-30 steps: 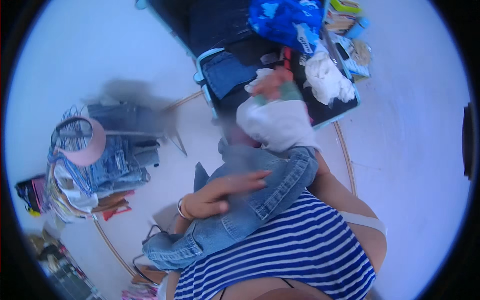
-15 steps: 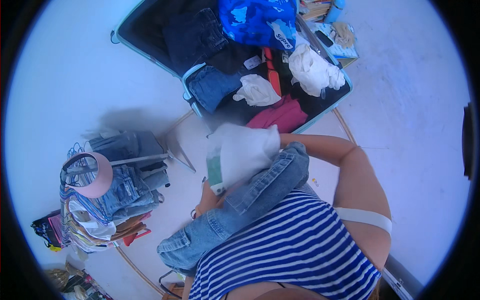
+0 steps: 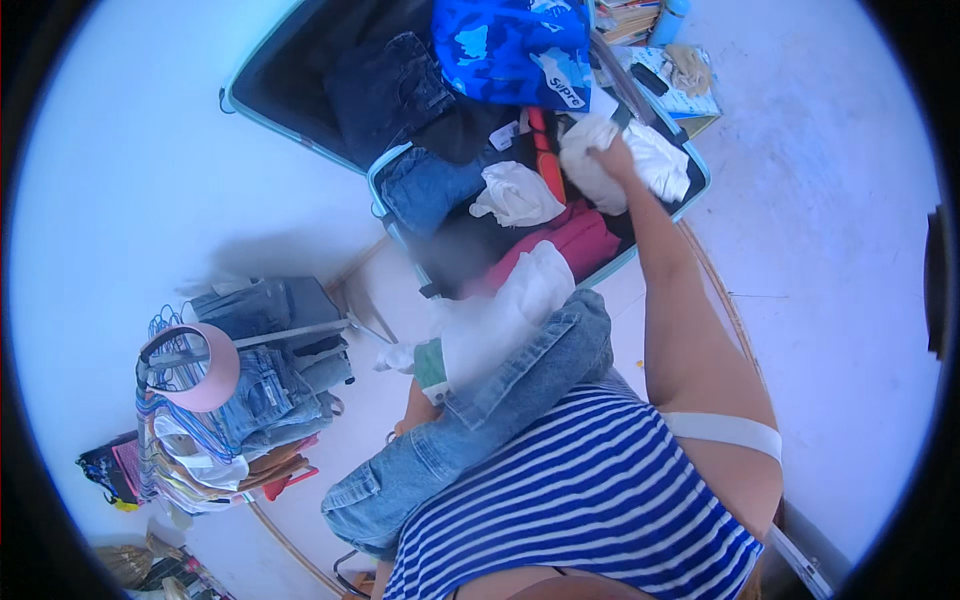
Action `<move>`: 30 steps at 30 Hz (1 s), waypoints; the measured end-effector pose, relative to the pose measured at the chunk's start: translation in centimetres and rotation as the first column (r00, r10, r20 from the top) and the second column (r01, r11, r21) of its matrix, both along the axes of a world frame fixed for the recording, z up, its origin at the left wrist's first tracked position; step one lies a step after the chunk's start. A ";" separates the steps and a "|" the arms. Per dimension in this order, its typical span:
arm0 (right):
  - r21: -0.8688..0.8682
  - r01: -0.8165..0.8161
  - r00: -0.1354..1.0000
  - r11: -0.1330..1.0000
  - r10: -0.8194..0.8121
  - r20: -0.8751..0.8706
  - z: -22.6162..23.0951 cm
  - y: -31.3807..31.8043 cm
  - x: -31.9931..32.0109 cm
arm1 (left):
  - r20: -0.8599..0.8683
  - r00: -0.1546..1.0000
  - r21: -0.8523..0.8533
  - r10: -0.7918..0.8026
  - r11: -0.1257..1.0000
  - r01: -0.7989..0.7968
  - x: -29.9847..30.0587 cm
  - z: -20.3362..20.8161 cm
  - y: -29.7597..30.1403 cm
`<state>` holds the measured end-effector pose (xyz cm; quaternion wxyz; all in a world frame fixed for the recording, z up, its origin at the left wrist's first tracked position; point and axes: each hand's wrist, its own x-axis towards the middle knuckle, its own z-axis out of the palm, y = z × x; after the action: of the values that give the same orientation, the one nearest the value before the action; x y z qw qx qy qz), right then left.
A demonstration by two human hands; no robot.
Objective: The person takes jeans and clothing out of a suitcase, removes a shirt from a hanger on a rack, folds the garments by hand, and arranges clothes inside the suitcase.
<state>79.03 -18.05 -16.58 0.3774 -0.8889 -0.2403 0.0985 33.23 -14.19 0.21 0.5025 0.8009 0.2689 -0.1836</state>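
Lying in a long bunched roll against the blue-and-white striped top (image 3: 590, 455), the denim garment (image 3: 455, 445) runs across the person's front. A white garment (image 3: 500, 315) with a green patch rests just beyond it, touching the denim. The left hand (image 3: 415, 408) is largely hidden by these two, so how its fingers stand cannot be told. Off to the left is a clothes rack hung with jeans and other clothes, a pink visor (image 3: 212, 372) over its end.

Next comes the open suitcase (image 3: 285, 85). A dark pink garment (image 3: 570, 240) lies along its near edge, a crumpled white cloth (image 3: 520, 193) just behind it, and blue jeans (image 3: 430, 185) fill the left side. Well apart from the left, the right hand (image 3: 615, 160) rests on the white bundle (image 3: 655, 165) by the right-hand corner; whether it grips cannot be seen. A patterned blue bag (image 3: 500, 50) sits farther back, beside dark jeans (image 3: 390, 90). Past the right edge stands a blue bottle (image 3: 670, 20).
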 end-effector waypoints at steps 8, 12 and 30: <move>-0.220 -0.659 0.752 0.719 0.634 -0.181 6.7 -3.3 -13.5 | 0.025 0.998 0.004 0.056 0.998 -0.056 0.7 0.7 0.2; -0.218 -0.724 0.688 0.654 0.707 -0.164 5.6 -4.8 -16.0 | 0.063 0.994 -0.003 0.086 0.996 -0.085 0.9 0.9 0.5; -0.315 -0.059 0.998 0.947 0.067 0.013 3.7 -7.4 0.0 | 0.324 0.802 -0.196 0.501 0.865 -0.462 0.8 3.0 -2.1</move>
<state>79.06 -25.45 -12.86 0.2247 -0.9307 -0.2541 0.1373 34.02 -16.25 3.23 0.6157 0.6978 0.3555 0.0875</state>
